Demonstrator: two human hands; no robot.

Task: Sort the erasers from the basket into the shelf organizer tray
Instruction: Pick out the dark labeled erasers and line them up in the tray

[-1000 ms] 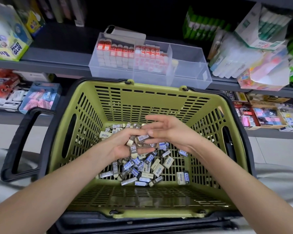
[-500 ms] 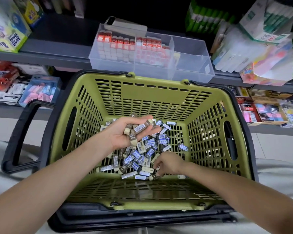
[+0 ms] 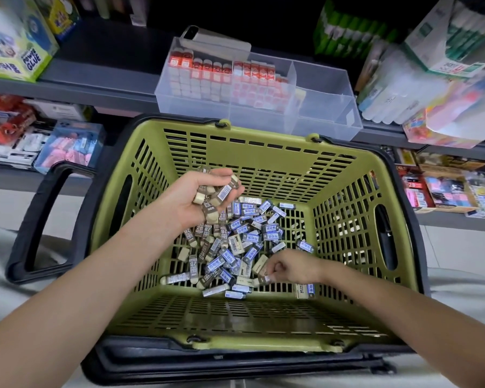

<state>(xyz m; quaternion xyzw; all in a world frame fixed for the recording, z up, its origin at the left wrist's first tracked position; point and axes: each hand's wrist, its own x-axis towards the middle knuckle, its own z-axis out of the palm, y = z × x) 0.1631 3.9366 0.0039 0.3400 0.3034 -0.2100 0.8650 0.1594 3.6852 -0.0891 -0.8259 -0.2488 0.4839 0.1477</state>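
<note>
A green plastic basket (image 3: pixel 266 161) with black handles sits in front of me, its floor covered by a pile of small erasers (image 3: pixel 244 242) in blue and brown sleeves. My left hand (image 3: pixel 191 197) is raised over the pile's far left, palm up, holding several brown-sleeved erasers (image 3: pixel 216 194). My right hand (image 3: pixel 294 268) is low at the pile's near right edge, fingers curled, pinching one eraser (image 3: pixel 266 279). On the shelf behind the basket stands the clear organizer tray (image 3: pixel 328 107); its left compartments hold rows of red-topped erasers, its right compartment looks empty.
Grey shelves carry glue boxes (image 3: pixel 17 51) at far left, packets (image 3: pixel 431 88) at right, and stationery packs (image 3: pixel 67 147) on the lower shelf. The basket's black handle (image 3: pixel 37 219) sticks out on the left. The floor shows on both sides.
My right hand dropped from the left hand into the pile and now pinches an eraser near the front. My left hand rose a little with its handful. The view shifted downward.
</note>
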